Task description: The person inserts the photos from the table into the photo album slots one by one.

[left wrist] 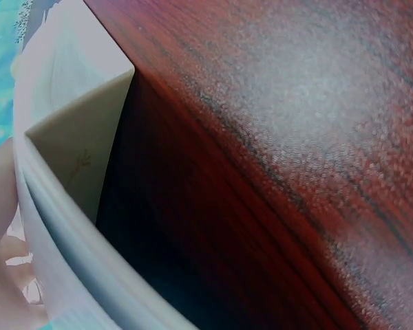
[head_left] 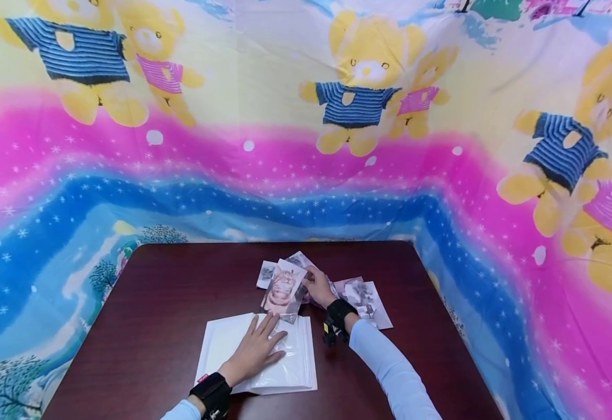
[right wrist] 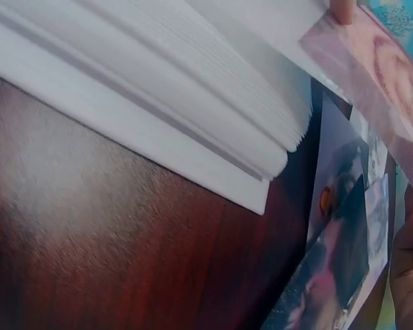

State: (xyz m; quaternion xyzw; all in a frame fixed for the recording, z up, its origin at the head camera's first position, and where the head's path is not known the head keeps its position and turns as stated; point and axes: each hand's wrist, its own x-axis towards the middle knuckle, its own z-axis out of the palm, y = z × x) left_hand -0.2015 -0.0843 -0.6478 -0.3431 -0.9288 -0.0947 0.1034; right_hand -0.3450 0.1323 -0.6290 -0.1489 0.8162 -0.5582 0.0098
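Note:
A white photo album [head_left: 227, 347] lies open on the table, with clear plastic sleeves on its page. My left hand [head_left: 255, 347] rests flat on that page, fingers spread, fingertips near the top edge. A photo of a cat [head_left: 283, 287] stands at the album's top edge, its lower end at the sleeve opening. My right hand [head_left: 318, 287] pinches the photo's right side. In the right wrist view, a left fingertip [right wrist: 342, 10] touches the cat photo [right wrist: 392, 65] beside the thick stack of pages [right wrist: 213, 75]. How far the photo sits inside the sleeve is unclear.
Several loose photos [head_left: 268, 273] lie behind the cat photo. More photos [head_left: 376, 306] overlap to the right of my right wrist. The dark brown table [head_left: 169, 291] meets a printed cloth [head_left: 284, 192] with bears at its back and sides.

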